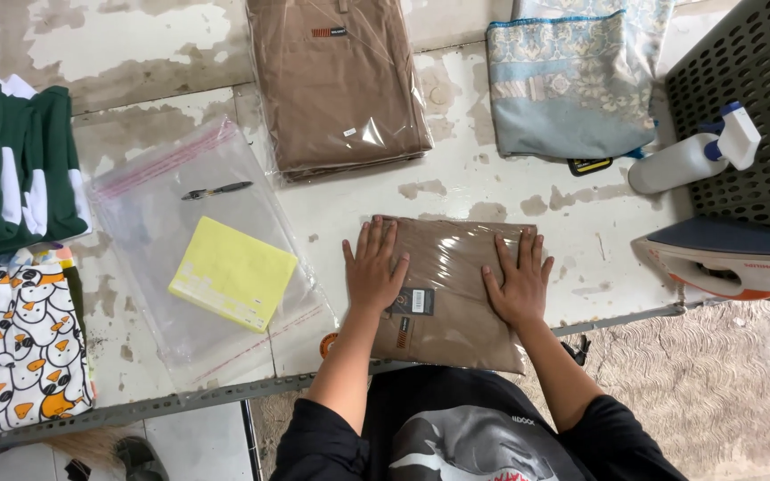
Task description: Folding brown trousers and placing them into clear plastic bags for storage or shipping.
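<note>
Pressing bagged brown garment (453,303) | both hands (374,267) (519,281) flat, grasping nothing | long axis toward viewer

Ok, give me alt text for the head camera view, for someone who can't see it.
Both hands, left hand and right hand, press flat on a bagged brown folded garment at the edge of a worn white table. Around it lie an empty clear bag under a yellow pad, another bagged brown garment and an iron.

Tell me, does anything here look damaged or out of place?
The table has white paint flaking off in many patches. The bagged brown garment under both hands overhangs the near edge. The spray bottle lies on its side.
</note>
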